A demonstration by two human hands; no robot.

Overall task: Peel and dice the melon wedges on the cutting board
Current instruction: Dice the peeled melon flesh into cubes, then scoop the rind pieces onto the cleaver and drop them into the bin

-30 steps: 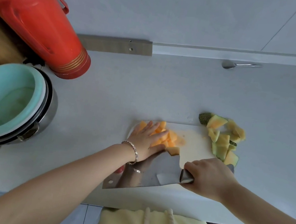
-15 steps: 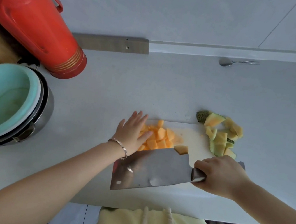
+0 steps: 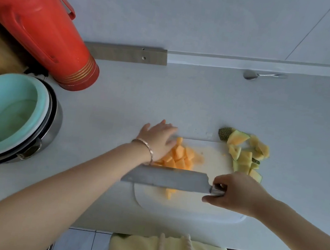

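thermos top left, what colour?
The thermos is red, with thin gold bands near its base. It shows best in the head view.

This is a home kitchen. A white cutting board (image 3: 190, 209) lies at the near edge of a pale table (image 3: 162, 103). It carries diced orange melon (image 3: 180, 158), a broad cleaver (image 3: 165, 177) is over it, and rinds (image 3: 244, 154) are heaped at its far right corner. Well left of the board stand a red thermos flask (image 3: 36, 24) and a steel pot (image 3: 55, 123) with a teal bowl (image 3: 4, 112) nested inside. Beyond the board a spoon (image 3: 250, 74) lies by the tiled wall (image 3: 195, 13).
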